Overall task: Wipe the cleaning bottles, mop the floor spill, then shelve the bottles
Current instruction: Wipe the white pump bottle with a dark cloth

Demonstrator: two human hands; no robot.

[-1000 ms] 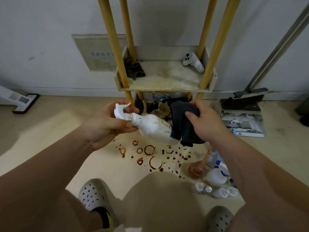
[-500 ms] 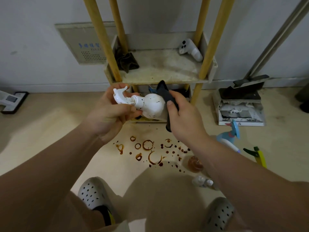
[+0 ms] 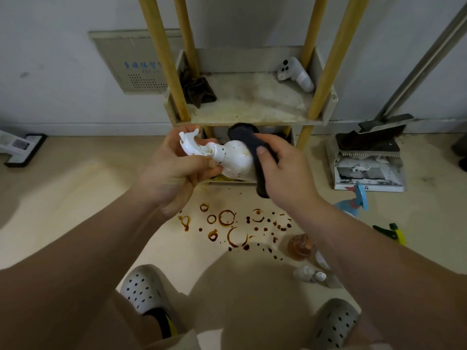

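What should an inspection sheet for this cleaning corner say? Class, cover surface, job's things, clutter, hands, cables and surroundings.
Surface: floor, brown spill rings not yet mopped.
Job's things: white bottle, speckled, held; cloth against it; blue sprayer, amber bottle, small bottles on floor; shelf holds rag, white sprayer.
Clutter: dustpan, green-yellow item.
Hands: left hand grips bottle's neck; right hand holds cloth.
Cables: nothing seen.
Surroundings: wall, panel.

Nothing legible: wall panel (image 3: pixel 136 59) carries a line of blue characters with a smaller line beneath (both too blurred to read), and the printed box (image 3: pixel 366 173) at right shows one unreadable blue mark.
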